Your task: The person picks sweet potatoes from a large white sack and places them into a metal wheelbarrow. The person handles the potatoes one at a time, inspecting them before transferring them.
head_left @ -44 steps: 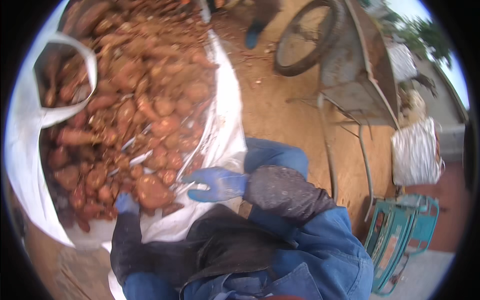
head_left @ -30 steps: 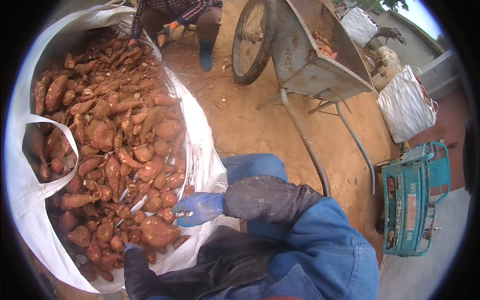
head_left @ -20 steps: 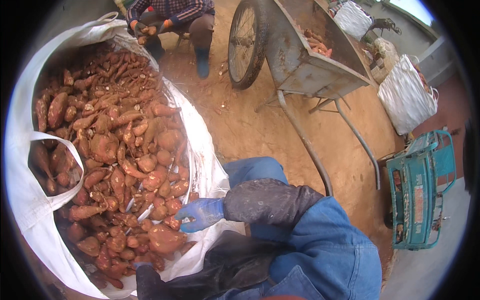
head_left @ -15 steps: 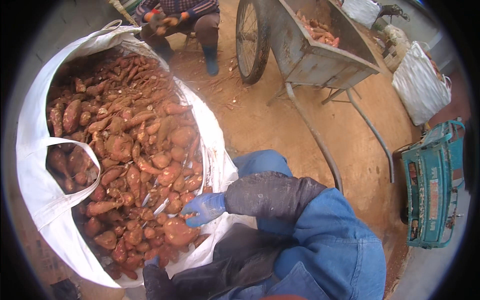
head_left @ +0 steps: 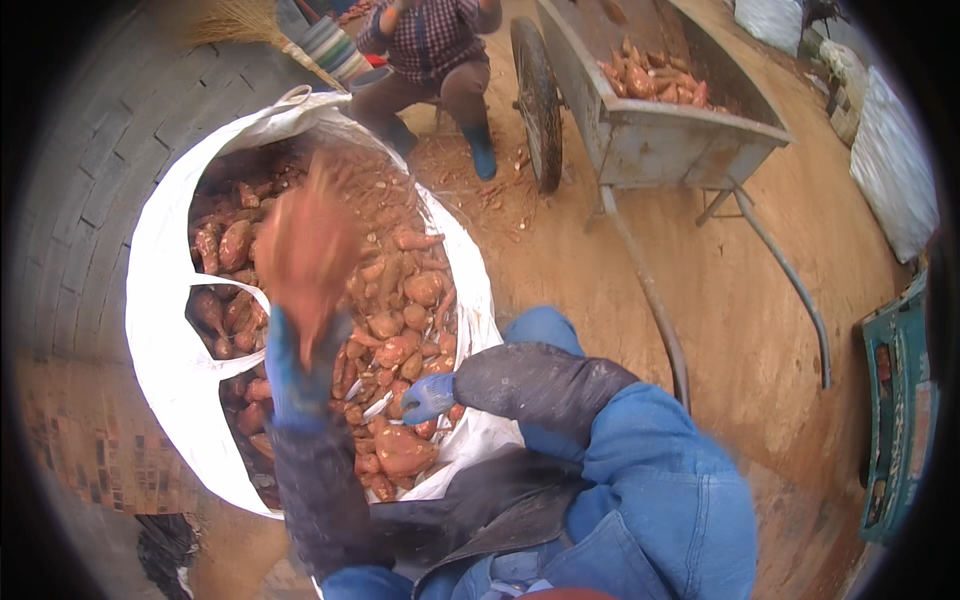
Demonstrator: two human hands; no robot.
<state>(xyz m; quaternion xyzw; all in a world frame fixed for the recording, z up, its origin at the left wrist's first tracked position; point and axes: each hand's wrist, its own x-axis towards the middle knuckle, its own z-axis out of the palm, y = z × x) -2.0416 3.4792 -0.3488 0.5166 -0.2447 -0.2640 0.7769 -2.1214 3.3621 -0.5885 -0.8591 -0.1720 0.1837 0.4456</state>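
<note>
A big white woven sack [head_left: 165, 310] stands open below me, heaped with reddish sweet potatoes [head_left: 400, 300]. My left hand [head_left: 298, 370], in a blue glove with a dark sleeve cover, is raised over the sack and grips one large sweet potato [head_left: 305, 255], which is blurred by motion. My right hand [head_left: 430, 397], also blue-gloved, rests low at the sack's near edge, touching the potatoes there; its fingers look loosely curled with nothing clearly in them.
A grey metal handcart [head_left: 660, 120] with a spoked wheel [head_left: 538, 100] holds more sweet potatoes at the back. Another person [head_left: 430, 50] in a checked shirt sits behind the sack. Grey brick paving lies left, white sacks [head_left: 895, 160] and a teal crate [head_left: 905, 400] right.
My left hand has come up out of the pile holding a large sweet potato and now hovers over the sack. The view has tilted upward. My right hand has stayed at the sack's edge.
</note>
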